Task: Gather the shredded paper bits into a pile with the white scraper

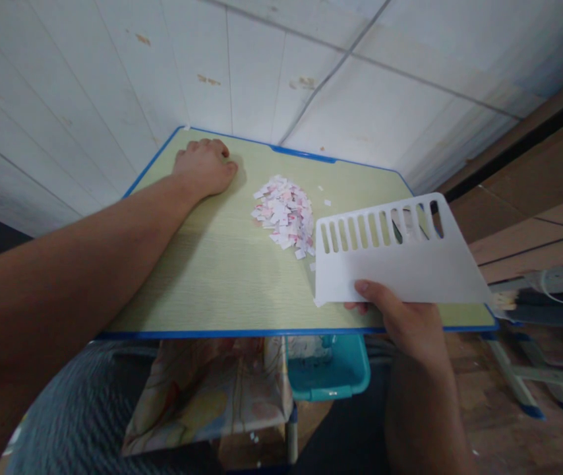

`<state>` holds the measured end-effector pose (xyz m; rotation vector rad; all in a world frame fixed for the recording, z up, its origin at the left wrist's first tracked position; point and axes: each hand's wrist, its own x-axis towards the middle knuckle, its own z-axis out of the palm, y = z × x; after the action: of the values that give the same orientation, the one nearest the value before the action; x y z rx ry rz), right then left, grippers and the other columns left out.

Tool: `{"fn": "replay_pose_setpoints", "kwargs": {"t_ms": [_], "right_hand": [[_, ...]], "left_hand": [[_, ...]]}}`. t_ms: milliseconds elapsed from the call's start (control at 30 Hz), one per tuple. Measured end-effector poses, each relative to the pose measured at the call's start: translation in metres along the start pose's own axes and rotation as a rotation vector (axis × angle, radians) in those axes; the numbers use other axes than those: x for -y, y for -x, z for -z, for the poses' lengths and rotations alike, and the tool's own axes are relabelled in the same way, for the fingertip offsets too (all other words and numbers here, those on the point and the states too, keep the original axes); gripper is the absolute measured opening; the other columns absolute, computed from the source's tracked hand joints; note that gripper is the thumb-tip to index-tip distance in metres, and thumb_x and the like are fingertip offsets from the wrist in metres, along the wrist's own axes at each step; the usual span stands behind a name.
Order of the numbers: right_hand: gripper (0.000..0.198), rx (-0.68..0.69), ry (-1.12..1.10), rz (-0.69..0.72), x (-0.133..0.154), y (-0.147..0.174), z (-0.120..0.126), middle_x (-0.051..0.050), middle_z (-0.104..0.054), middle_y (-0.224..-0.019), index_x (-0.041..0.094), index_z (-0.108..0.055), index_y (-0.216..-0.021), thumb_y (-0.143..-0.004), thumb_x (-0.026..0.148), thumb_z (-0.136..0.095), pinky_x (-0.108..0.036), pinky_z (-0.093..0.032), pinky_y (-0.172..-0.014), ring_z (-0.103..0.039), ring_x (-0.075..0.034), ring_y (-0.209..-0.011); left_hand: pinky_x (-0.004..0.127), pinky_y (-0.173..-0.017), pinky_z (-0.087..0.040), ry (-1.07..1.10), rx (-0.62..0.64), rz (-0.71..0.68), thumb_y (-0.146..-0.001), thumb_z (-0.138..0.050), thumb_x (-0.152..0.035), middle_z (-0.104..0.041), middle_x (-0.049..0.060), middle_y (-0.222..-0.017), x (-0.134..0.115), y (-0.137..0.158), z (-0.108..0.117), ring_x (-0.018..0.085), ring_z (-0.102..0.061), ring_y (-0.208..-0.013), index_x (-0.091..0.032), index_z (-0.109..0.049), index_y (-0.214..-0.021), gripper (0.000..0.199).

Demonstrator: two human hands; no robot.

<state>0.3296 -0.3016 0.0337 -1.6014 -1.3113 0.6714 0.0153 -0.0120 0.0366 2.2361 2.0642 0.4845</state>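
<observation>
My right hand [400, 316] grips a flat white plastic slotted board [395, 274] by its near edge, thumb on top. A row of long slots runs along its far side. The board's left end is beside a heap of small paper scraps [286, 214], white and pinkish, on the pale green tabletop [212, 264]. A few scraps lie loose around the heap and by the board's lower left corner. To the left of the heap, my left hand [205, 165] rests on the table with its fingers curled in. Its palm is hidden, and nothing shows in it.
Blue edging [242, 333] runs round the table. Below its front edge sits a turquoise plastic basin [331, 376] with whitish stuff inside, beside a patterned cloth [232, 396]. A white panelled wall [252, 72] with a grey cable stands behind. Metal legs [513, 376] are at right.
</observation>
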Motion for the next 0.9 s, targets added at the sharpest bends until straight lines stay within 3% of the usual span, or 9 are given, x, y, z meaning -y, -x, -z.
{"fn": "replay_pose_setpoints", "kwargs": {"t_ms": [167,300,467,900], "right_hand": [[0.033,-0.054,-0.095,-0.032,-0.0032,-0.0024,0.0004,-0.003,-0.074,-0.063,0.029,-0.074,-0.063,-0.091,0.041,-0.086,-0.04,-0.059,-0.061,-0.065,-0.025,-0.056],[0.033,-0.061,-0.033,-0.063,-0.0045,-0.0011,0.0005,-0.004,-0.074,-0.061,0.03,-0.07,-0.058,-0.084,0.04,-0.089,-0.041,-0.062,-0.063,-0.069,-0.027,-0.058],[0.021,-0.081,-0.067,-0.076,-0.0044,0.0032,0.0007,-0.003,-0.077,-0.065,0.03,-0.074,-0.068,-0.079,0.037,-0.09,-0.04,-0.064,-0.062,-0.071,-0.028,-0.06],[0.028,-0.102,-0.013,-0.042,-0.0031,-0.0043,-0.0005,-0.001,-0.075,-0.065,0.029,-0.073,-0.067,-0.09,0.037,-0.085,-0.039,-0.059,-0.066,-0.068,-0.024,-0.059]], "left_hand": [[0.061,-0.143,-0.044,-0.007,0.005,0.005,-0.118,-0.051,-0.045,-0.065,0.021,-0.178,-0.0031,0.002,0.0018,0.042,-0.056,-0.169,-0.014,-0.073,-0.165,0.06],[0.061,-0.144,-0.044,-0.011,0.012,0.006,-0.118,-0.052,-0.044,-0.065,0.022,-0.178,-0.0031,0.0016,0.0018,0.042,-0.057,-0.169,-0.014,-0.073,-0.166,0.06],[0.06,-0.144,-0.045,0.004,-0.002,-0.004,-0.117,-0.053,-0.046,-0.067,0.019,-0.177,0.0009,-0.0008,-0.0008,0.04,-0.058,-0.168,-0.017,-0.074,-0.164,0.059],[0.061,-0.144,-0.044,0.003,0.009,0.009,-0.118,-0.05,-0.045,-0.065,0.021,-0.179,-0.0045,0.004,0.0034,0.042,-0.055,-0.17,-0.014,-0.072,-0.165,0.061]]}}
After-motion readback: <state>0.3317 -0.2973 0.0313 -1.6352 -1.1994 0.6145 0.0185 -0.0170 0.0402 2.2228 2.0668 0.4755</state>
